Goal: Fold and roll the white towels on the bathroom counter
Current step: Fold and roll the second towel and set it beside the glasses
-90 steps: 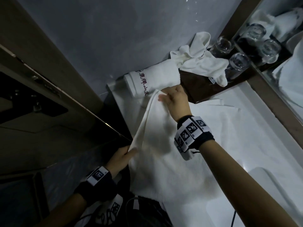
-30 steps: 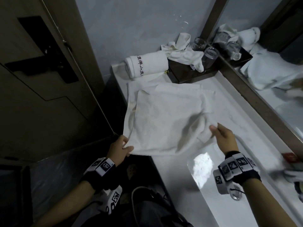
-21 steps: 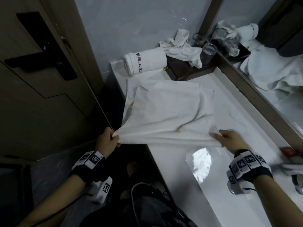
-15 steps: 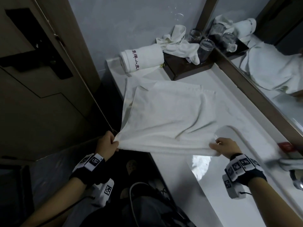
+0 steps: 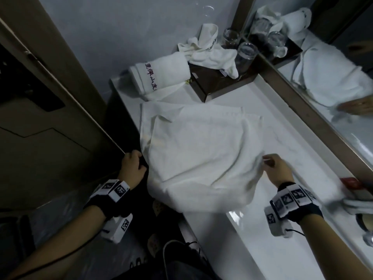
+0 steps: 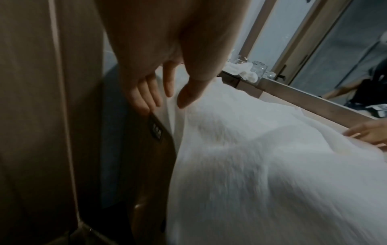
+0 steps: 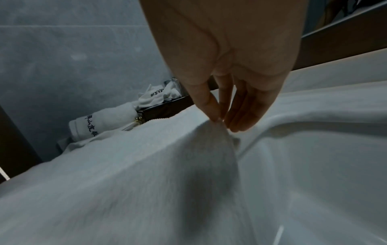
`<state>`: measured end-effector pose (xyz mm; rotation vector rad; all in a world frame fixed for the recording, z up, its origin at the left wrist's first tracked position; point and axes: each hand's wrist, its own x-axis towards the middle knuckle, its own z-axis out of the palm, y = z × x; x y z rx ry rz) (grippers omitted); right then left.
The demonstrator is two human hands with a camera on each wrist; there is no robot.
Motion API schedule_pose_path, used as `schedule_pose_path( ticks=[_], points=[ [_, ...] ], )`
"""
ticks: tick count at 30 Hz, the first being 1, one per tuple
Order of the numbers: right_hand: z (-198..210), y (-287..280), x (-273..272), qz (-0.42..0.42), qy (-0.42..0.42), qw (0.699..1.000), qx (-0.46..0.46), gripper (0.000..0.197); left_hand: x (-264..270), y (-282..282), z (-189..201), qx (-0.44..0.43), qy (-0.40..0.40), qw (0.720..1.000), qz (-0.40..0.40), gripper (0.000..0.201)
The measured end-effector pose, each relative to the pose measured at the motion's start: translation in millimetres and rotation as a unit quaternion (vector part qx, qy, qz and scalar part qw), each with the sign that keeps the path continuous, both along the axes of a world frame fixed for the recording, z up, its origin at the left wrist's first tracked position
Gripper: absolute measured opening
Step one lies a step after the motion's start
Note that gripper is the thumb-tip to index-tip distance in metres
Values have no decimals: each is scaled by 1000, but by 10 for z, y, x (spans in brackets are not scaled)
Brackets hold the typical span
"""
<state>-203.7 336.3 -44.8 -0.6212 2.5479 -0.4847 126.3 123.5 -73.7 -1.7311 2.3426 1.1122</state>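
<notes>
- The white towel [image 5: 197, 154] lay folded over on the counter [image 5: 282, 229], its near edge slumped off the front lip.
- The left hand [image 5: 132, 164] sat at the towel's left edge beside the counter's side; the wrist view showed fingers [image 6: 146, 92] and thumb loosely extended along the hem, touching but not clearly gripping it.
- The right hand [image 5: 276, 170] pinched a small peak of cloth at the right edge between thumb and forefinger [image 7: 211, 107], the other fingers relaxed.
- The step looked like squaring up the fold before rolling; the next move would call for pulling the near edge onto the counter and flattening the wrinkles.
- Farther back, a rolled towel [image 5: 161, 75] with printed characters lay against the wall.
- Behind it, a crumpled towel [image 5: 210, 55] draped over a dark tray [image 5: 214, 85] beside the glasses [image 5: 245, 55], not yet folded.
</notes>
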Motion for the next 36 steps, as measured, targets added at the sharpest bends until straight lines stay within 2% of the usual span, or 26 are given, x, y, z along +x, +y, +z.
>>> schedule_pose_path(
  ticks=[2, 6, 9, 12, 14, 16, 17, 20, 25, 27, 30, 31, 33, 36],
  points=[
    [4, -187, -89, -6, -24, 1000, -17, 29, -228, -168, 62, -43, 15, 999, -19, 44],
    [2, -535, -267, -12, -48, 999, 13, 38, -719, -451, 144, -121, 25, 991, -43, 64],
    [-9, -767, -377, -44, -45, 998, 12, 51, -1010, -643, 132, -119, 61, 986, -103, 68],
    [-43, -952, -478, -68, -49, 996, -28, 58, -1173, -802, 44, -96, 40, 983, -148, 71],
    [-82, -1018, -542, -99, -79, 990, -62, 57, -1216, -859, -30, -90, 22, 987, -130, 66],
    [-127, -1056, -578, -117, -94, 987, -60, 40, -1223, -897, -88, -97, 32, 988, -112, 51],
    [-143, -1066, -598, -111, -98, 988, -52, 30, -1222, -915, -105, -90, 59, 988, -107, 44],
    [-138, -1051, -702, -62, -111, 990, -53, 29, -1200, -955, -35, -19, 176, 983, -39, 31],
    [53, -1108, -928, -24, -171, 972, -161, 18, -988, -1284, 246, -125, 228, 963, 72, 18],
    [82, -1269, -911, 8, -180, 971, -155, 17, -888, -1430, 286, -131, 204, 967, 80, 21],
    [-32, -1517, -814, 51, -114, 992, -20, 32, -828, -1515, 180, -100, 101, 989, 28, 21],
    [-90, -1567, -779, 64, -91, 994, 13, 30, -834, -1516, 135, -96, 67, 993, 5, 19],
    [-181, -1610, -734, 53, -54, 997, 25, 25, -857, -1524, 67, -101, 26, 994, -22, 19],
    [-269, -1625, -747, 14, -3, 1000, -15, 23, -906, -1560, 32, -104, 25, 994, -10, 21]
  ],
)
